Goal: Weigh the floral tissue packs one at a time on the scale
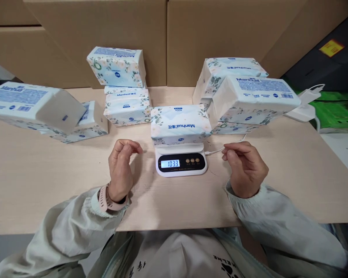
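Empty hands, the left (121,164) and right (245,166), flank a scale (181,164) bearing a tissue pack (181,123) on a pale table (278,177), cardboard boxes (203,34) along the far side.

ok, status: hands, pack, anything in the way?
Left hand empty, beside scale.
Right hand at cable, contact unclear.
Tissue pack on scale, display reads 103.3.
Other packs sit either side.

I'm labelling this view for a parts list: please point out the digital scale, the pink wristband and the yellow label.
Digital scale (181,172): head view, front rim.
Pink wristband (103,198): head view, band.
Yellow label (331,48): head view, middle.
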`<state>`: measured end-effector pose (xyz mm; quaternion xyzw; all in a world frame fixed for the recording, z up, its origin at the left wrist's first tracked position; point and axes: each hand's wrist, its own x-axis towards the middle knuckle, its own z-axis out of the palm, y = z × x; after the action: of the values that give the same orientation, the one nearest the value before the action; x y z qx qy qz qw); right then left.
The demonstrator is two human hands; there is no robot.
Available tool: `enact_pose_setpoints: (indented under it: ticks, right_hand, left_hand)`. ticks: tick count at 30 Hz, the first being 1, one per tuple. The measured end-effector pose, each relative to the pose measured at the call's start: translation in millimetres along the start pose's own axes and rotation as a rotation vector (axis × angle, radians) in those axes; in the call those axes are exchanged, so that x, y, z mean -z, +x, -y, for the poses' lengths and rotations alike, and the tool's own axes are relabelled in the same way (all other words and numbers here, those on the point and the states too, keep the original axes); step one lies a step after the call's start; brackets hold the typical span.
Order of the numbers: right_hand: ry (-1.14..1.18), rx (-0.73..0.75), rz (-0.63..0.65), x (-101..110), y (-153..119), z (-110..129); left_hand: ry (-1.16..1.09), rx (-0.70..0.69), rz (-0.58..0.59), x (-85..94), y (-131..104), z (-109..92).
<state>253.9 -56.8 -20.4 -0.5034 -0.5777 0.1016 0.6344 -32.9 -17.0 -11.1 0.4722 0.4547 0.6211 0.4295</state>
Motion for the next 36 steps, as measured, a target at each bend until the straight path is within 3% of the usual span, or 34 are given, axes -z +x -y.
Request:
enact_pose_setpoints:
  ticks: [7, 14, 36]
  right_hand:
    - [-0.021, -0.01, 0.02, 0.5, -0.9, -2.3]
    - [-0.035, -0.064, 0.141, 2.5, -2.1, -6.0]
    - [-0.025, -0.049, 0.149, 3.9, -2.6, -10.2]
  left_hand:
    - [0.026, -0.001, 0.015, -0.5, 0.1, 0.9]
    - [0.01, -0.017, 0.066, 0.4, -0.6, 1.3]
    - [0.062, -0.026, 0.038, 1.0, 4.9, 4.6]
